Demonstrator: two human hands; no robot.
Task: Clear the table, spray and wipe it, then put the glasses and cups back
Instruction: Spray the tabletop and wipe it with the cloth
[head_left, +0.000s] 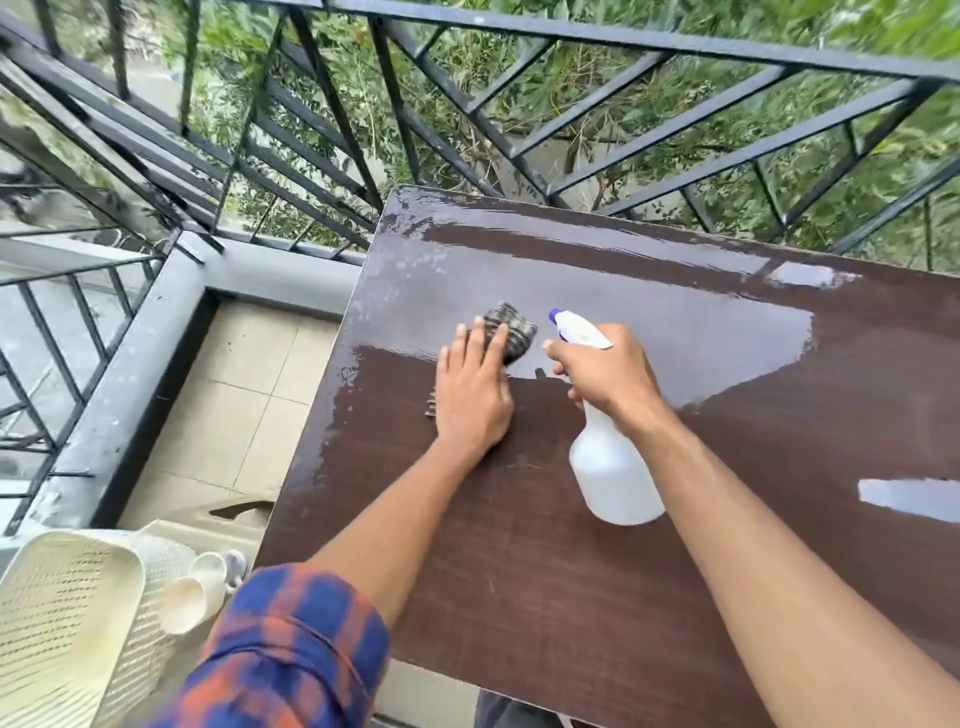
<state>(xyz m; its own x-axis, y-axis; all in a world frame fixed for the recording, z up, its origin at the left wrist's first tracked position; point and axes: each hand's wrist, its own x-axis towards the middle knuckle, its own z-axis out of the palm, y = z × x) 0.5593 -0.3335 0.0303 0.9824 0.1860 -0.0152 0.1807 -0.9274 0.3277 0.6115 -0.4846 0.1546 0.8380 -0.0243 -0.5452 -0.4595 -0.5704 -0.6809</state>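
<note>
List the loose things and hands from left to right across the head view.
basket → cup → left hand → spray bottle. The cloth and the right hand overlap these, so they are left out.

Cloth (511, 327) on table (727, 364), bottle (613, 478) right, cup (189, 597) seemingly beside basket (62, 613).

No readable text, label or number anywhere.

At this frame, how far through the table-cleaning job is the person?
Done: the table is cleared; cups lie beside it by a basket. In hand: the left hand presses a cloth on the wet far part while the right hand grips the spray bottle. Left: finish wiping, return the cups.
</note>
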